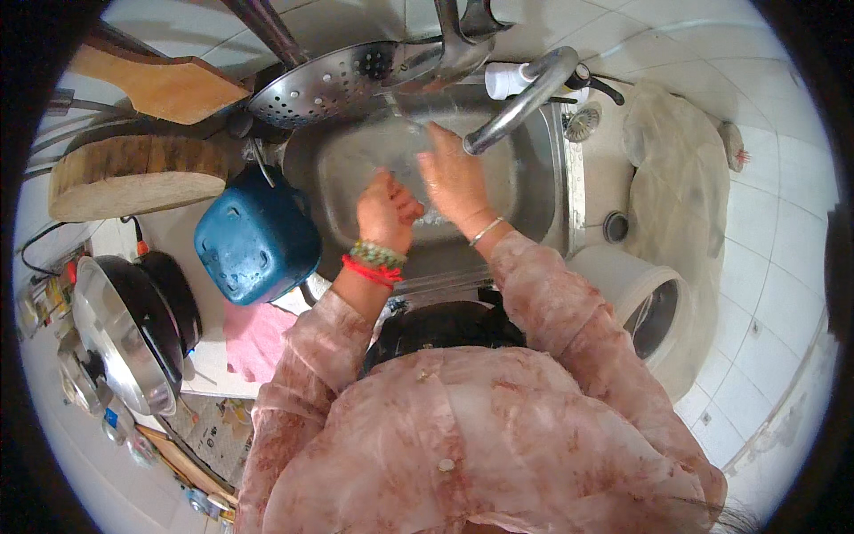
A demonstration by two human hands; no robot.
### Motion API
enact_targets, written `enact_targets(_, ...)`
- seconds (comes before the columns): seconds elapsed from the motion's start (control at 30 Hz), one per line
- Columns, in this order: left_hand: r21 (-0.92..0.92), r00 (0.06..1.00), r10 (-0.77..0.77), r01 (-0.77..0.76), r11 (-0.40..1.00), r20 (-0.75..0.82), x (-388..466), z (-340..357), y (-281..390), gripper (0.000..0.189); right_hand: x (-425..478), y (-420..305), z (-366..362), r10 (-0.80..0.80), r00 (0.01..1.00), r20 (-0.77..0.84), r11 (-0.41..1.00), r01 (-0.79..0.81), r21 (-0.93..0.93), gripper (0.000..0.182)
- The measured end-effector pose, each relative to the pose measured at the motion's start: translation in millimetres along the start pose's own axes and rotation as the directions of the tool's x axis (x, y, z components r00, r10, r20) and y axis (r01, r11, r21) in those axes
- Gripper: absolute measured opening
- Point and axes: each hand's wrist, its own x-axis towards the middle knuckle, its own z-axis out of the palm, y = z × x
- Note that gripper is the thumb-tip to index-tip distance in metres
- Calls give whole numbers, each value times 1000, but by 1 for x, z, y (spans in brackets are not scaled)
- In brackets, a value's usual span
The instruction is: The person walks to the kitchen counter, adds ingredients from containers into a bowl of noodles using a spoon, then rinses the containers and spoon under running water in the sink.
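Over the stainless steel sink [534,193] are both of my hands, a short way apart. My left hand [388,210], with a beaded bracelet and a red cord at the wrist, has curled fingers; whether anything lies inside them cannot be seen. My right hand [457,180], wearing a silver bangle, stretches forward beside the spout of the metal faucet [527,100]. A thin pale strip shows near its fingertips, and I cannot tell whether it is held or what it is. Some whitish water or foam shows between the hands.
A perforated metal skimmer [320,87] hangs over the sink's back left. Left of the sink are a blue plastic container [257,237], a thick wooden chopping board [137,177], a pink cloth [257,340] and a steel lid [120,334]. A white cylindrical container [627,287] stands at right.
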Motion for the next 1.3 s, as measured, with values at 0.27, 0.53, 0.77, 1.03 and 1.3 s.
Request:
enact_targets(0.27, -310, 999, -6, 20, 950, 46, -7, -25, 2, 31, -30, 58, 0, 48, 967, 251, 999, -45, -17, 41)
enact_targets(0.53, -301, 995, -44, 69, 951, 89, 14, 17, -19, 32, -23, 103, 6, 478, 871, 112, 731, -465, 500, 40)
enact_targets(0.77, 192, 985, 0, -33, 981, 171, 2, 6, -33, 28, -18, 131, -44, 718, 696, -30, 418, -396, 818, 39)
enact_targets(1.03, 821, 796, 260, -570, 20, 547, -2, -3, -26, 28, 23, 97, -121, 780, 572, -254, 329, -28, 944, 34)
enact_targets(1.3, 407, 528, -37, -696, -591, 848, -11, 31, 25, 27, 43, 116, -146, 769, 563, -302, 492, -221, 842, 15)
